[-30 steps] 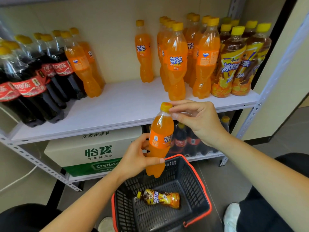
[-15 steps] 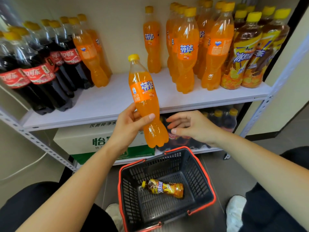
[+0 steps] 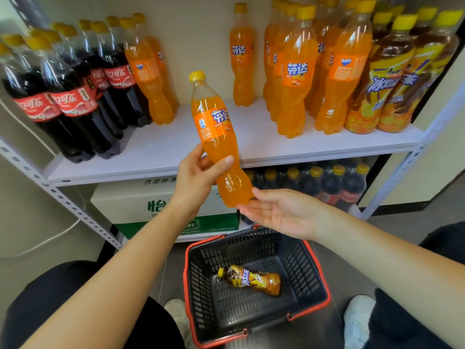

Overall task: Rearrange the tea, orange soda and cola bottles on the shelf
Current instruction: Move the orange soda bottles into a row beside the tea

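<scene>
My left hand (image 3: 198, 172) gripped the orange soda bottle (image 3: 216, 137) round its narrow waist, thumb across the front. I judged that the surest hold for a smooth bottle carried one-handed. The bottle hung in the air before the front edge of the shelf (image 3: 176, 147), cap tilted up and leftward, label toward me. My right hand (image 3: 279, 212) lay spread, palm up, just beneath it. Its fingertips touched the base, seemingly to steady the bottom rather than bear it.

On the shelf the drinks stood grouped by kind. The cola bottles (image 3: 70, 96) were massed at the left, with two stray orange sodas (image 3: 148, 79) right beside them. A lone orange soda (image 3: 241, 59) stood by the back wall, and the main orange soda cluster (image 3: 297, 79) was to its right. The iced tea bottles (image 3: 387, 79) were at the far right. I reckoned the held bottle belonged with that cluster.

Below on the floor sat the basket (image 3: 314, 285), an iced tea bottle (image 3: 251, 279) lying on its side within, probably awaiting its turn. On the lower shelf were a drinking-water carton (image 3: 141, 205) and more cola (image 3: 327, 182).
</scene>
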Demonstrator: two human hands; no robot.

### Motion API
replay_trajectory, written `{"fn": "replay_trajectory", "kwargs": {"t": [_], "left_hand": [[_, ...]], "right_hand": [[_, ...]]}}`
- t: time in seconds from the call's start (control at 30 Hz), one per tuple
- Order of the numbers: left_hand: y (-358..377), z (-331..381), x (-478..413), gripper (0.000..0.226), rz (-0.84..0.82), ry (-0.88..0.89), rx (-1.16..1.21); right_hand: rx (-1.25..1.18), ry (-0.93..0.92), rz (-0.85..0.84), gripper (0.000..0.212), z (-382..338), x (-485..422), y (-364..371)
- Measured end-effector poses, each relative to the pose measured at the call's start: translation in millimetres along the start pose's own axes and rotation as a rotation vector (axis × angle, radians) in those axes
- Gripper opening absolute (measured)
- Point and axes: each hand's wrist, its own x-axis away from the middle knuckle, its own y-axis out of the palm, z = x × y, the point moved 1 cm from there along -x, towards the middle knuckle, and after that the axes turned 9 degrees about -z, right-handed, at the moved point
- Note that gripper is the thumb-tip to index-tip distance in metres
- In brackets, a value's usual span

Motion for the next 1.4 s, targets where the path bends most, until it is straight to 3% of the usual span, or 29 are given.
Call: {"fn": "replay_trajectory", "kwargs": {"t": [0.1, 0.2, 0.33, 0.53, 0.63, 0.87, 1.03, 1.17, 1.3, 1.4], "left_hand": [[-1, 1, -1, 0.054, 0.028, -0.017, 0.025], [-5, 4, -3, 0.046, 0.051, -0.039, 0.058], [-7, 7, -5, 0.048, 0.061, -0.057, 0.081], [-3, 5, -3, 0.046, 0.000, -0.061, 0.118], [-2, 8, -3, 0.052, -0.009, -0.049, 0.122], [-2, 11, -9, 0.043, 0.026, 0.050, 0.074], [-2, 14, -18, 0.048, 0.051, 0.149, -0.012], [-2, 19, -31, 0.051, 0.068, 0.196, -0.053], [-4, 25, -56, 0.054, 0.111, 0.229, -0.119], [-4, 28, -83, 0.055, 0.137, 0.219, -0.163]], "right_hand": [[0.218, -0.113, 0.035, 0.030, -1, 0, -1], [0.601, -0.357, 0.089, 0.024, -1, 3, -1], [0.981, -0.580, 0.145, 0.037, -4, 4, 2], [1.058, -0.649, 0.169, 0.059, 1, -4, 5], [1.078, -0.698, 0.167, 0.058, 0, -5, 2], [1.223, -0.657, 0.167, 0.051, -17, -9, -5], [1.177, -0.793, 0.544, 0.028, -51, -8, -17], [1.187, -0.856, 0.818, 0.049, -85, -11, -39], [1.237, -0.775, 0.890, 0.070, -111, -25, -57], [1.228, -0.724, 0.898, 0.069, -122, -34, -64]]}}
